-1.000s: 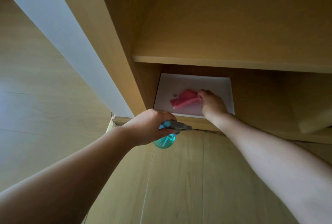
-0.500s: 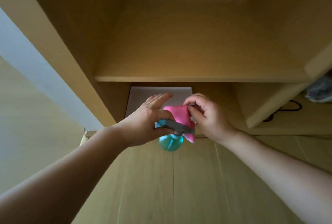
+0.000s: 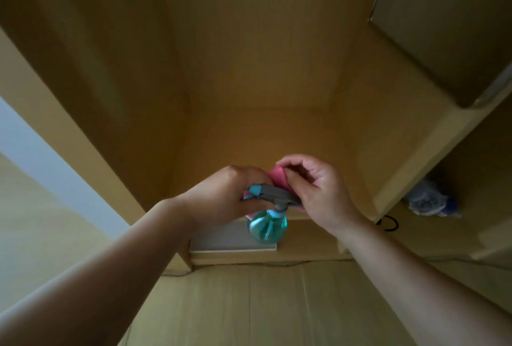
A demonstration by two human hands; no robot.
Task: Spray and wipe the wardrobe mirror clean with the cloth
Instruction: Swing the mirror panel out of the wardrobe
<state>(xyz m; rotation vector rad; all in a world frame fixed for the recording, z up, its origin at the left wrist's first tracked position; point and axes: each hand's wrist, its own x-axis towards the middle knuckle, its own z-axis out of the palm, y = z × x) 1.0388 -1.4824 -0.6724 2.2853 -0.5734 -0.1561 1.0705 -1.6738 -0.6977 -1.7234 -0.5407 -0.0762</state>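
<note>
My left hand (image 3: 230,193) grips the grey trigger head of a teal spray bottle (image 3: 267,226), whose round body hangs below the fist. My right hand (image 3: 315,193) pinches a pink cloth (image 3: 279,178) just behind the sprayer head, and both hands touch the cloth. A bit of pink also shows under the left fingers. Below the hands a small white-framed mirror (image 3: 221,237) lies on the lower wardrobe shelf, partly hidden by the bottle and my left wrist.
I look into a wooden wardrobe compartment (image 3: 257,68) with side walls left and right. At right a lower shelf holds a bluish crumpled bag (image 3: 429,201) and a black cable (image 3: 388,223). A pale wall strip (image 3: 55,168) runs at left.
My right hand lifted the pink cloth off the mirror and brought it to the left hand by the sprayer. The view tilted up, so the mirror now sits lower.
</note>
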